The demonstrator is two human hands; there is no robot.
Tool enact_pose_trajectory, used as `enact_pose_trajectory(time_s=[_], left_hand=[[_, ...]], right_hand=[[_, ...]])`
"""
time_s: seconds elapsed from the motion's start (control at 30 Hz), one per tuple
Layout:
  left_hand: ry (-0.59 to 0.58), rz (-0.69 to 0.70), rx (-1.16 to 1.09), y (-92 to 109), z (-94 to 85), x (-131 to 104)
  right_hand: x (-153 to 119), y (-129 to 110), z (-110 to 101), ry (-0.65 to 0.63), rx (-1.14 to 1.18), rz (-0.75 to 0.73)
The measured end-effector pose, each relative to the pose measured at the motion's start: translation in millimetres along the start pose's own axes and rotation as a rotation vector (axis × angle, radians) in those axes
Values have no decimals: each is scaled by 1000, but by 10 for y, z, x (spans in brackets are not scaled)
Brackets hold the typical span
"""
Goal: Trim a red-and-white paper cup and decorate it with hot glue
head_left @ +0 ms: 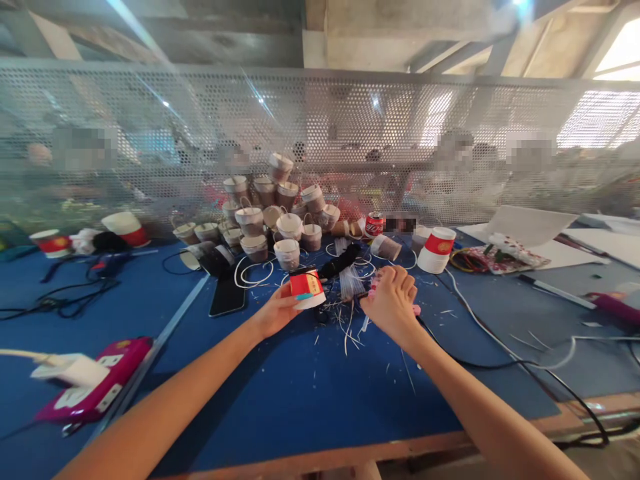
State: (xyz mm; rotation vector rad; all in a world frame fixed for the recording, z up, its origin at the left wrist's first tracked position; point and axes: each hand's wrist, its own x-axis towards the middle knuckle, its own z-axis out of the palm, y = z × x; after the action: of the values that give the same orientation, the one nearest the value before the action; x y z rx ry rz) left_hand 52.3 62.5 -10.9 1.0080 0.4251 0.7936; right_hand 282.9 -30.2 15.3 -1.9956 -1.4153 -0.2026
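Note:
My left hand is closed around a red and white paper cup, held tilted above the blue table. A dark band shows at the cup's upper end. To its right, my right hand grips a pink glue gun, mostly hidden by the fingers, with a black cord trailing from it. Clear glue sticks lie between and behind the hands, among white string scraps. Another red and white paper cup stands upside down beyond my right hand.
Several small buckets with wire handles are piled at the back, before a perforated metal screen. A phone lies left of centre. A magenta power strip sits at the left. A red can stands behind; cables cross the right side.

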Motion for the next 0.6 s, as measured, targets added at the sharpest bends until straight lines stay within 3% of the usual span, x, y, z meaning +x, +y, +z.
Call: enact_pose_trajectory(time_s=[0.1,0.17,0.23,0.33,0.43,0.53,0.6], left_hand=[[3,5,10,4,22,0],[23,3,21,6,37,-4],[48,-9,35,9,50,-9],[81,-35,45,13,66,-12],[132,-51,31,6,71,-3],[167,-61,12,-9,69,7],[157,-59,7,-17,72,8]], right_hand=[[53,75,-34,-216,-220,174],[107,137,-56,-359,-271,183],[156,196,-63,-410,-295,157],[190,253,-36,-336,-295,178],[196,255,-8,-183,-220,146],[209,220,-16,-58,-4,23],[209,182,-29,-52,231,-23]])
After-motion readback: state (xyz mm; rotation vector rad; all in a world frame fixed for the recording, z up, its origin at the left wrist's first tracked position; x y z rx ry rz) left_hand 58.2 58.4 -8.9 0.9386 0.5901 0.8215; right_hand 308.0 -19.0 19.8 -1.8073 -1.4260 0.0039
